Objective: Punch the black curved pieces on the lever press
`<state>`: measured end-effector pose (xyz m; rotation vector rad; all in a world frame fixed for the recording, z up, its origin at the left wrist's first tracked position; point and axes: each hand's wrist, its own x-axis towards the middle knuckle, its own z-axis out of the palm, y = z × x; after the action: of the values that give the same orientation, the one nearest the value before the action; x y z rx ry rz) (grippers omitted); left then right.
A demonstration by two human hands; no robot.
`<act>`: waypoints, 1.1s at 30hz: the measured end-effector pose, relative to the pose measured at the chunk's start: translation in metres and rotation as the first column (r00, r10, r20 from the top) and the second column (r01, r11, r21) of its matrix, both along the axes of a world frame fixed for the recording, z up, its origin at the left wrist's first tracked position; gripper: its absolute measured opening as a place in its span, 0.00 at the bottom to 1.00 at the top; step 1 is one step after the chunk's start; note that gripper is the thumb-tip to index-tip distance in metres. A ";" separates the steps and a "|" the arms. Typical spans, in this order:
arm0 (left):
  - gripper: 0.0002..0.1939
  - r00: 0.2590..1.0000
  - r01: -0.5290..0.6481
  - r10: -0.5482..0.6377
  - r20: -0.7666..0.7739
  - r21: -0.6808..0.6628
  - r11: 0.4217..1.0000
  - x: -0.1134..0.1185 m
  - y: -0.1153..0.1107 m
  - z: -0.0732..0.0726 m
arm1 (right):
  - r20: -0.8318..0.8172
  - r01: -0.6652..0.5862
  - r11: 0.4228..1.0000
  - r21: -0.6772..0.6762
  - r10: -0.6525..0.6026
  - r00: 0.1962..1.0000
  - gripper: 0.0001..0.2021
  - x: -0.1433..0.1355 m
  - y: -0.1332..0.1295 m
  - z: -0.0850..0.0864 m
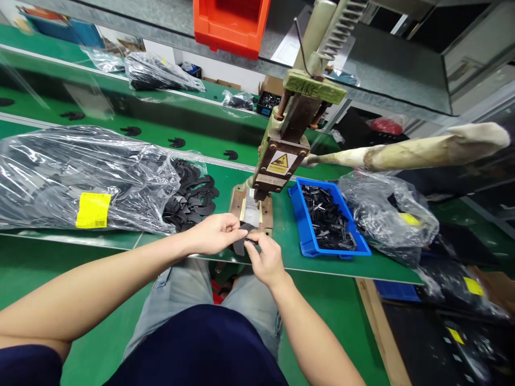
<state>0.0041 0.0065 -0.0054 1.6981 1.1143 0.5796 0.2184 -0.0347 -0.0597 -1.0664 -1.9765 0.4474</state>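
Observation:
Both my hands meet over the front edge of the green bench, just before the base of a hand-lever press [277,155]. My left hand [219,233] pinches a flat black curved part [238,246] between thumb and fingers. From the other side my right hand [265,257] is closed at the same part; whether a second small piece sits in its fingertips is too small to tell. Behind the part lies the press's metal fixture [251,212]. To the left, loose black curved parts [193,193] spill from a clear plastic bag [80,177] with a yellow label.
A blue bin [300,225] of small black pieces stands right of the press, beside another plastic bag [390,214]. The press's long lever [406,153] reaches out to the right. Several black parts lie spaced along the green conveyor [153,128] behind. An orange bin [233,40] sits overhead.

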 end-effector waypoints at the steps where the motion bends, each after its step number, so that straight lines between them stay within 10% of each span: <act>1: 0.23 1.000 -0.007 0.007 -0.025 0.024 1.000 0.000 -0.001 0.001 | 0.012 -0.004 1.000 -0.004 0.004 1.000 0.05 0.001 0.001 0.000; 9: 0.19 0.970 0.029 0.043 -0.238 0.292 0.956 0.012 -0.006 0.014 | 0.095 -0.033 0.999 0.010 0.032 0.995 0.06 0.000 0.005 0.003; 15: 0.27 0.989 0.116 -0.095 0.116 -0.187 0.976 0.006 0.009 -0.001 | -0.002 -0.019 0.999 0.027 0.019 1.000 0.03 0.002 -0.007 0.003; 21: 0.25 0.941 0.018 0.066 0.333 -0.241 0.970 0.005 0.003 -0.011 | -0.108 -0.014 0.999 -0.036 0.010 0.994 0.06 0.012 -0.012 0.002; 26: 0.25 0.881 0.229 0.004 0.473 -0.434 0.871 0.011 -0.007 -0.019 | -0.163 -0.042 0.986 -0.161 0.015 0.986 0.06 0.017 -0.013 0.006; 33: 0.25 0.888 0.187 0.011 0.461 -0.383 0.905 0.016 -0.010 -0.042 | -0.234 -0.044 0.942 -0.332 -0.037 0.972 0.11 0.020 -0.016 0.020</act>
<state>0.0197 -0.0030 -0.0477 1.1523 0.7460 0.5899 0.2387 -0.0509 -0.0399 -1.1565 -1.7253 0.8972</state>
